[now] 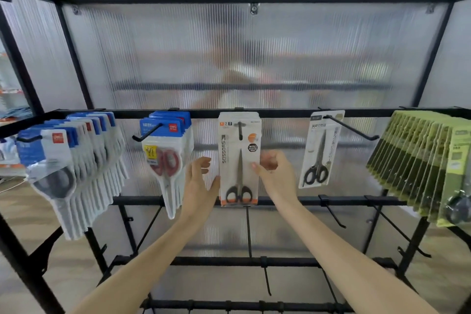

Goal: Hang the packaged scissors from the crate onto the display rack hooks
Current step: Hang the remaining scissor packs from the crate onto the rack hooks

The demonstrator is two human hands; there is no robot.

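A white pack of black-and-orange scissors point(238, 158) hangs on the middle hook point(240, 131) of the black display rack point(254, 112). My left hand point(200, 186) touches the pack's left edge with its thumb, fingers relaxed. My right hand point(276, 173) is at the pack's right edge, fingers curled, one fingertip touching the card. Whether it pinches the pack is unclear. The crate is out of view.
Blue-and-white scissor packs point(76, 166) fill the far left hook and red-handled ones point(167, 158) hang beside them. One black-handled pack point(319, 153) hangs right of centre, green packs point(430, 166) at far right. Lower rails carry bare hooks point(248, 232).
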